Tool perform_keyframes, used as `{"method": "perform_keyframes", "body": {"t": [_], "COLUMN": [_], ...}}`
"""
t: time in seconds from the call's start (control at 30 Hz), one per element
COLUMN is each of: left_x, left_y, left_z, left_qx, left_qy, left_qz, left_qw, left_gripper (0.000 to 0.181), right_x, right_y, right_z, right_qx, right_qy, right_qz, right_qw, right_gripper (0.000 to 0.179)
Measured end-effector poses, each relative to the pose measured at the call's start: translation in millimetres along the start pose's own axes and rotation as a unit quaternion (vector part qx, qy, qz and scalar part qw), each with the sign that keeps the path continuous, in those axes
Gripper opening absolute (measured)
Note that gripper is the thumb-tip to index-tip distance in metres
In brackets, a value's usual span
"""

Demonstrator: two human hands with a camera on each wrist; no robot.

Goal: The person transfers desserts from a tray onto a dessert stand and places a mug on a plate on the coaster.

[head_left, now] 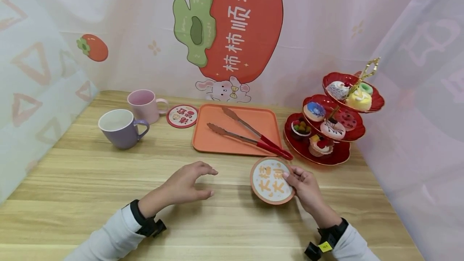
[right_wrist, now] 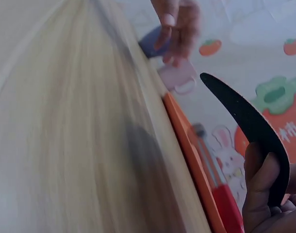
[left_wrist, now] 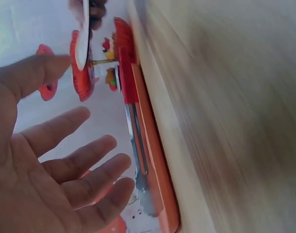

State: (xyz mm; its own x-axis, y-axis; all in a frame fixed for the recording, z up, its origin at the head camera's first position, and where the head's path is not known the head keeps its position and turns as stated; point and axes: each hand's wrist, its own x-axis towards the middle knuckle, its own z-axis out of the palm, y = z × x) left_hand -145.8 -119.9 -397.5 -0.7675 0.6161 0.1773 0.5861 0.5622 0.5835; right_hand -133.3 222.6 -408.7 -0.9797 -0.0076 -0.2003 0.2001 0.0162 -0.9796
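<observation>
My right hand (head_left: 307, 186) pinches the edge of a round coaster (head_left: 272, 181) with an orange rim and orange characters, holding it tilted above the table. In the right wrist view the coaster (right_wrist: 250, 116) shows its dark underside, with fingers curled against it. To the left, my left hand (head_left: 186, 183) is apart from everything, its fingers spread and loosely bent; the left wrist view shows nothing in its palm. Behind the hands lies an orange tray (head_left: 206, 132), with red-handled tongs (head_left: 250, 132) resting across it, their handles past its right front corner.
A purple mug (head_left: 121, 132) and a pink mug (head_left: 143, 106) stand at the left. Beside them lies a red-rimmed coaster (head_left: 182, 116). On the right rises a red three-tier stand (head_left: 342, 154) bearing several cakes and doughnuts. Printed curtains (head_left: 308, 31) hang behind the wooden table (head_left: 224, 233).
</observation>
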Motion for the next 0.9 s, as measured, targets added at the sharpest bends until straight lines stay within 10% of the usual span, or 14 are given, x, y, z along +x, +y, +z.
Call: {"method": "perform_keyframes", "body": {"t": [0.23,0.9], "left_x": [-3.4,-9.5], "left_y": [-3.2,-7.7], "left_z": [2.5,8.4], "left_qx": [0.116,0.161], "left_qy": [-0.015,-0.045], "left_qz": [0.005,0.036], "left_qw": [0.9931,0.9853], "left_gripper": [0.045,0.042], "right_x": [-3.5,-8.6], "right_y": [-7,5], "right_z": [-42,-162], "right_qx": [-0.027,-0.11], "right_qy": [0.022,0.115], "right_qz": [-0.007,0.013], "right_qw": [0.9994,0.9872], "right_gripper": [0.018,0.034]}}
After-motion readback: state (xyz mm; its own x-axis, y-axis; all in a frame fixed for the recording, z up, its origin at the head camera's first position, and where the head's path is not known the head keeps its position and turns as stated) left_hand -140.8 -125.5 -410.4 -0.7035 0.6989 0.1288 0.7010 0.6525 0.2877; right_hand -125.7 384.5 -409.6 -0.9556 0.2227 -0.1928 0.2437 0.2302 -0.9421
